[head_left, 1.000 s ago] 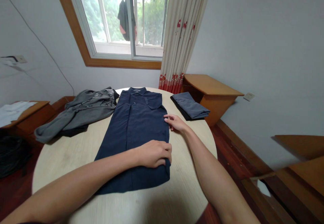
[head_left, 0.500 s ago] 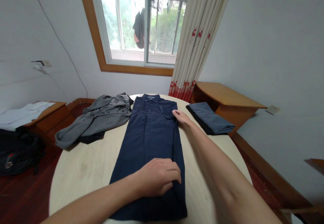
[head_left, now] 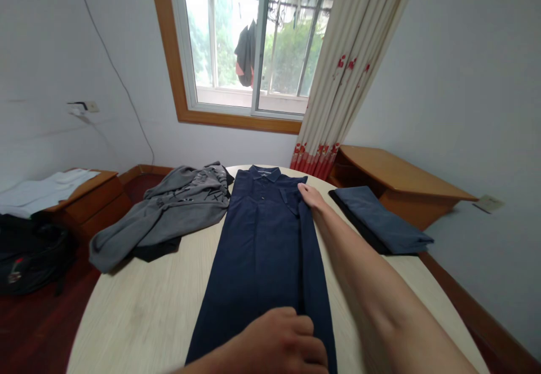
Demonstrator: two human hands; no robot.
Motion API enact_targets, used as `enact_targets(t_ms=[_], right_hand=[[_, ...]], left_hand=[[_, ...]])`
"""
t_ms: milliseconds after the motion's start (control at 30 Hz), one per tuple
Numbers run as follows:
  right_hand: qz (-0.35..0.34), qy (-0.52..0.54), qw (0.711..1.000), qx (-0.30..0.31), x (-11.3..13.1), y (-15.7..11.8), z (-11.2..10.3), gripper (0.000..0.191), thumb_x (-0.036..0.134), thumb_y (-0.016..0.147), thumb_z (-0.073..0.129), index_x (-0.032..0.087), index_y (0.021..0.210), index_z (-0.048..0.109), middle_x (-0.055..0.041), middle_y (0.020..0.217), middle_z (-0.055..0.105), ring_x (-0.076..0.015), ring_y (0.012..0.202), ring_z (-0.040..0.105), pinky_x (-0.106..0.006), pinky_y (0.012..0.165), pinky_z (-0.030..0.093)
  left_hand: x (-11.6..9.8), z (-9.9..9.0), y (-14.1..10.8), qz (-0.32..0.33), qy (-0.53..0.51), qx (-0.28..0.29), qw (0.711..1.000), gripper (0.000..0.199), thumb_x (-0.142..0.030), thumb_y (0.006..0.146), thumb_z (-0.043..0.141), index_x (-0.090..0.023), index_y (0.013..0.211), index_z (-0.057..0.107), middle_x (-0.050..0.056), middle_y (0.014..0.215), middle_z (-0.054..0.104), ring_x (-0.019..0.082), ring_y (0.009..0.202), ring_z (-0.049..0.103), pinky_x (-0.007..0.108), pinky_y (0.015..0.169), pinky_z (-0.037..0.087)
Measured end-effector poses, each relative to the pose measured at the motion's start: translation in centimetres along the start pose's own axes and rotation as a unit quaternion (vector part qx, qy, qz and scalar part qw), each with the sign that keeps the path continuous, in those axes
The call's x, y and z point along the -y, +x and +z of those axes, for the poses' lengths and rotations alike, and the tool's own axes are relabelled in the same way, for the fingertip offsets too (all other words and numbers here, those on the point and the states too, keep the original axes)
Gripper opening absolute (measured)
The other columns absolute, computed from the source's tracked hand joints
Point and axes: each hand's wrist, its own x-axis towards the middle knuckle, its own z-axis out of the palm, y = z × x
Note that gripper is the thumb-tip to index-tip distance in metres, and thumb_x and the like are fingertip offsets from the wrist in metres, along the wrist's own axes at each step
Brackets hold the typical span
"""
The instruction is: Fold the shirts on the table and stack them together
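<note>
A dark navy collared shirt point(head_left: 276, 250) lies front up on the round table, its collar at the far end and its right side folded inward in a long strip. At the far right shoulder, my right hand point(head_left: 311, 195) pinches the shirt's edge. My left hand point(head_left: 284, 341) is at the near end, its fingers curled on the folded right side; the fingertips are hidden under the hand. The shirt's near hem falls outside the view.
On the pale round table point(head_left: 139, 301), a grey printed garment point(head_left: 169, 205) lies loosely at left, with black cloth under it. Folded blue-grey clothing point(head_left: 380, 216) rests on black cloth at right. Behind are a wooden desk point(head_left: 406, 174) and a curtain point(head_left: 346, 81).
The view has shifted, so the near hem has left the frame. My right hand is now closer to the shirt's shoulder corner. My left hand appears lower, nearer the bottom edge.
</note>
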Motion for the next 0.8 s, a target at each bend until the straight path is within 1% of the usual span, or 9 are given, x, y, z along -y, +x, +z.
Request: enact_targets(t_ms=[67, 167, 300, 367, 500, 633, 700, 733, 800], right_hand=[[-0.007, -0.032, 0.999, 0.024, 1.7, 0.6, 0.1, 0.06, 0.052, 0.105, 0.023, 0.018, 0.144, 0.054, -0.0119, 0.154, 0.047, -0.0271, 0.143, 0.042, -0.044, 0.117, 0.03], [-0.034, -0.078, 0.995, 0.052, 4.5, 1.2, 0.4, 0.06, 0.051, 0.105, 0.023, 0.018, 0.149, 0.048, -0.012, 0.162, 0.034, -0.0288, 0.15, 0.029, -0.053, 0.12, 0.019], [-0.053, -0.097, 0.99, 0.082, 7.6, 2.1, 1.4, 0.061, 0.051, 0.106, 0.02, 0.018, 0.151, 0.045, -0.0112, 0.164, 0.028, -0.0293, 0.152, 0.022, -0.058, 0.12, 0.014], [-0.052, -0.092, 0.99, 0.097, 8.6, 2.4, 2.0, 0.062, 0.052, 0.106, 0.02, 0.017, 0.152, 0.042, -0.0116, 0.164, 0.027, -0.0288, 0.153, 0.021, -0.058, 0.121, 0.012], [-0.041, -0.083, 0.987, 0.133, 9.5, 2.5, 3.6, 0.063, 0.052, 0.106, 0.018, 0.016, 0.155, 0.037, -0.0121, 0.165, 0.025, -0.0284, 0.154, 0.018, -0.057, 0.122, 0.008], [-0.026, -0.088, 0.984, 0.155, 9.5, 1.7, 5.0, 0.067, 0.056, 0.104, 0.02, 0.02, 0.16, 0.026, -0.0098, 0.167, 0.02, -0.0305, 0.154, 0.015, -0.061, 0.121, 0.008], [-0.033, -0.084, 0.986, 0.141, 9.4, 1.1, 5.2, 0.068, 0.058, 0.104, 0.02, 0.021, 0.161, 0.022, -0.0083, 0.167, 0.019, -0.0305, 0.155, 0.013, -0.061, 0.121, 0.008], [-0.035, -0.081, 0.989, 0.122, 9.4, 0.8, 5.1, 0.068, 0.058, 0.104, 0.019, 0.021, 0.161, 0.022, -0.0083, 0.167, 0.02, -0.0304, 0.154, 0.014, -0.06, 0.121, 0.008], [-0.025, -0.079, 0.994, 0.072, 9.7, -0.1, 4.7, 0.069, 0.057, 0.104, 0.017, 0.018, 0.16, 0.024, -0.0098, 0.166, 0.023, -0.0318, 0.154, 0.015, -0.06, 0.122, 0.009]], left_hand=[[0.3, -0.6, 0.0, 0.008, 0.004, 0.011, 1.0, 0.015, -0.032, 0.099, 0.061, -0.023, 0.087, 0.064, -0.007, 0.094, 0.073, 0.012, 0.081, 0.055, 0.032, 0.067, 0.036], [0.8, -1.2, -0.1, 0.007, -0.003, 0.022, 1.0, 0.021, -0.032, 0.1, 0.06, -0.022, 0.081, 0.063, -0.006, 0.089, 0.073, 0.013, 0.08, 0.055, 0.035, 0.073, 0.037], [1.2, -1.3, -0.3, 0.016, -0.009, 0.045, 0.999, 0.022, -0.03, 0.097, 0.065, -0.022, 0.076, 0.062, -0.006, 0.081, 0.073, 0.013, 0.083, 0.059, 0.035, 0.082, 0.038], [1.4, -1.4, -0.5, 0.016, -0.011, 0.056, 0.998, 0.02, -0.03, 0.094, 0.069, -0.022, 0.077, 0.063, -0.006, 0.082, 0.073, 0.013, 0.083, 0.06, 0.033, 0.078, 0.039], [1.9, -1.4, -1.1, -0.008, -0.023, 0.089, 0.996, 0.019, -0.029, 0.094, 0.068, -0.023, 0.077, 0.063, -0.005, 0.082, 0.073, 0.012, 0.072, 0.06, 0.031, 0.06, 0.04], [2.1, -1.5, -1.6, -0.041, -0.066, 0.134, 0.988, 0.023, -0.022, 0.092, 0.068, -0.022, 0.07, 0.06, -0.005, 0.077, 0.071, 0.012, 0.064, 0.061, 0.028, 0.049, 0.036], [2.1, -1.7, -1.7, -0.064, -0.095, 0.152, 0.982, 0.024, -0.019, 0.09, 0.068, -0.021, 0.067, 0.06, -0.004, 0.072, 0.07, 0.012, 0.062, 0.062, 0.026, 0.046, 0.035], [2.0, -2.0, -1.6, -0.08, -0.109, 0.157, 0.978, 0.024, -0.021, 0.089, 0.068, -0.021, 0.067, 0.061, -0.004, 0.071, 0.07, 0.012, 0.062, 0.062, 0.025, 0.047, 0.036], [2.0, -2.5, -1.3, -0.131, -0.12, 0.159, 0.971, 0.023, -0.03, 0.09, 0.069, -0.022, 0.068, 0.065, -0.003, 0.07, 0.07, 0.014, 0.063, 0.065, 0.025, 0.051, 0.04]])
